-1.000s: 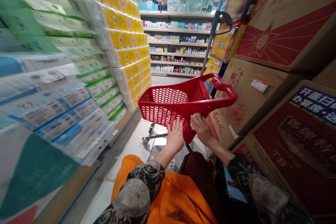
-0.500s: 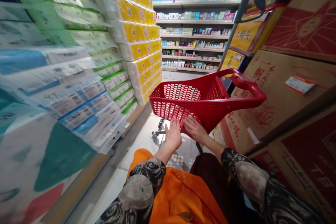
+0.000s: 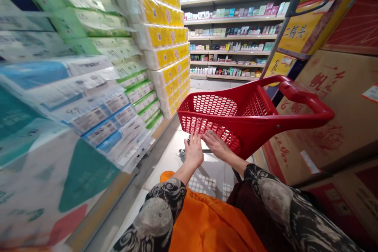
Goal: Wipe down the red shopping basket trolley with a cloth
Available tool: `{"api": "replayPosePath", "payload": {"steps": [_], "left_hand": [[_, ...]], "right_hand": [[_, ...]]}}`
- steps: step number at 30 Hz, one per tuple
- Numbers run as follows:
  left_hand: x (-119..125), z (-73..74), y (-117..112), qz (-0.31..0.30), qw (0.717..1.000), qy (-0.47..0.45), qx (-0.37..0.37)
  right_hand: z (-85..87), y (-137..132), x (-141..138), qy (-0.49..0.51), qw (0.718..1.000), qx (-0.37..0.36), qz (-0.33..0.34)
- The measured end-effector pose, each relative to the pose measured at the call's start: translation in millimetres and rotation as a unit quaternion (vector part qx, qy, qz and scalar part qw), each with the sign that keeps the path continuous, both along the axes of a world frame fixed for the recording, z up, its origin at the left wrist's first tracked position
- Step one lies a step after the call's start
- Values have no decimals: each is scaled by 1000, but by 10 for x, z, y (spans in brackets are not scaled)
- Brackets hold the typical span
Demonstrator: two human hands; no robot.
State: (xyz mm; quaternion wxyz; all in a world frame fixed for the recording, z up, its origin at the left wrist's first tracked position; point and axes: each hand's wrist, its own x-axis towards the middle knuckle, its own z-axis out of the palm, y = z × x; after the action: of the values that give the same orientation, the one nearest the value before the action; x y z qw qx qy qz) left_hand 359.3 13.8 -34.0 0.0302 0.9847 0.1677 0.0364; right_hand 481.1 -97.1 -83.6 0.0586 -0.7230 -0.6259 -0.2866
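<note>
On the aisle floor (image 3: 171, 160), towards its right edge, the red trolley (image 3: 256, 132) stands crosswise, long axis left to right and handle (image 3: 311, 102) rightmost, just ahead of the open right hand (image 3: 216, 145), which is nearer that handle than the open left hand (image 3: 193, 152), contact unclear

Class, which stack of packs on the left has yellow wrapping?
The yellow stack nearest the back shelves; the green packs and blue-and-white packs stand closer.

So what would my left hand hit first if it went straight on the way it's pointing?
Likely the red cart's holed side; depth's unclear, and your left hand may be touching it.
</note>
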Motion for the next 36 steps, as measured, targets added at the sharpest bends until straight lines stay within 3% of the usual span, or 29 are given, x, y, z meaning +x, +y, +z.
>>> {"api": "replayPosePath", "payload": {"steps": [3, 5, 7, 11, 13, 15, 19, 21, 23, 28, 30, 32, 36], "left_hand": [[42, 75, 117, 22, 1000, 6, 3], [54, 126, 169, 28, 1000, 14, 1], [38, 144, 211, 29, 999, 21, -3], [-38, 92, 327, 31, 999, 26, 0], [-60, 77, 401, 37, 999, 28, 5], [-54, 91, 470, 47, 998, 32, 6], [5, 158, 559, 69, 997, 27, 2], [16, 172, 584, 73, 997, 24, 3], [-2, 164, 611, 70, 997, 22, 7], [-106, 104, 741, 78, 996, 39, 7], [-121, 86, 806, 85, 995, 48, 7], [-106, 75, 853, 94, 994, 53, 10], [-31, 83, 854, 99, 994, 53, 15]], "right_hand": [[411, 330, 83, -8, 999, 51, -11], [533, 481, 148, 1, 998, 63, -16], [437, 527, 178, 17, 999, 41, -10], [-80, 433, 101, 40, 998, -56, -10], [-193, 426, 37, 41, 996, -85, -8], [-87, 517, -7, 38, 997, -72, 7], [480, 937, 32, 26, 999, 4, 41], [652, 1132, 93, 28, 999, 17, 40], [623, 1235, 139, 39, 999, 9, 30], [32, 1177, 93, 69, 996, -47, 15], [-78, 1154, 49, 67, 996, -60, 19], [-1, 1203, 25, 52, 997, -48, 31], [405, 1470, 59, 34, 999, 27, 26]]}}
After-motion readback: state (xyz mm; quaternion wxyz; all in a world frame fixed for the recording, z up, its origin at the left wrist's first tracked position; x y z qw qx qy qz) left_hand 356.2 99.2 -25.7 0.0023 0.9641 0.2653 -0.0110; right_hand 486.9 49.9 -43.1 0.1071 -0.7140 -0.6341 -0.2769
